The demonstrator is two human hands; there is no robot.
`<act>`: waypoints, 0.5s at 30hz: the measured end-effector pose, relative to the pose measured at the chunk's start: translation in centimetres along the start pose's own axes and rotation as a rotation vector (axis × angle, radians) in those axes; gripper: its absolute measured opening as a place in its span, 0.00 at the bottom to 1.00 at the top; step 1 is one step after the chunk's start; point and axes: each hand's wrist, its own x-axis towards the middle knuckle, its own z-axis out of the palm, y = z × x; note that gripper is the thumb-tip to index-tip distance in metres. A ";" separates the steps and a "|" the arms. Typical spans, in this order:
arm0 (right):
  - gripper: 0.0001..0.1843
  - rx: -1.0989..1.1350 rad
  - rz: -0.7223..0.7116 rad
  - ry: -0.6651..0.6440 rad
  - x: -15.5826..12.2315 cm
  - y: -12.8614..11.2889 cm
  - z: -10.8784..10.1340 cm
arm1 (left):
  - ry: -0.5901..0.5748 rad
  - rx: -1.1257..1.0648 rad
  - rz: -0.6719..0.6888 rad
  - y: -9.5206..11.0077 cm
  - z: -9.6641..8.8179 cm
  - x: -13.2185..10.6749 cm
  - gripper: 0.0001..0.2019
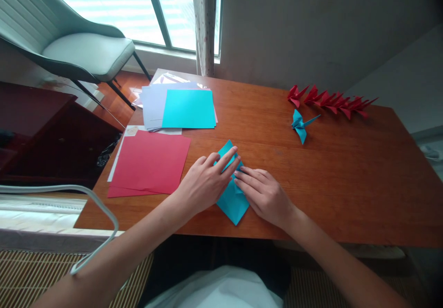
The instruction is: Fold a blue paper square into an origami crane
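Note:
A partly folded turquoise paper (232, 202) lies on the wooden table (346, 183) near its front edge. My left hand (204, 181) rests flat on the paper's upper left part, fingers stretched out and pressing it down. My right hand (265, 192) lies on the paper's right side, fingers extended toward the left hand's fingertips. Both hands press the paper against the table; neither lifts it.
Red sheets (148, 162) lie left of the hands. Behind them is a stack of pale sheets (152, 103) topped by a turquoise sheet (188, 109). A turquoise crane (300, 126) and a row of red cranes (332, 99) sit far right. A chair (79, 52) stands by the window.

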 end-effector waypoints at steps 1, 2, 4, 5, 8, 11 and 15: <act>0.19 -0.006 0.001 0.003 0.0 0.0 0.0 | -0.009 -0.004 0.011 -0.1 0.0 0.0 0.25; 0.19 -0.012 0.000 0.007 0.0 0.0 0.0 | -0.017 -0.004 0.016 -0.1 0.1 0.0 0.25; 0.18 -0.020 -0.010 0.020 0.0 -0.1 -0.1 | -0.026 0.000 0.013 -0.3 0.3 0.0 0.26; 0.17 -0.022 -0.018 0.029 0.0 -0.1 -0.1 | -0.028 0.002 0.014 -0.4 0.4 0.0 0.26; 0.17 -0.023 -0.034 0.061 0.0 -0.2 0.0 | -0.023 0.006 0.014 -0.5 0.6 0.0 0.26; 0.17 -0.034 -0.034 0.060 0.0 -0.2 0.0 | -0.022 -0.007 0.015 -0.5 0.7 0.0 0.26; 0.16 -0.063 -0.043 0.027 0.0 -0.2 0.1 | -0.021 -0.019 0.020 -0.5 0.7 0.0 0.26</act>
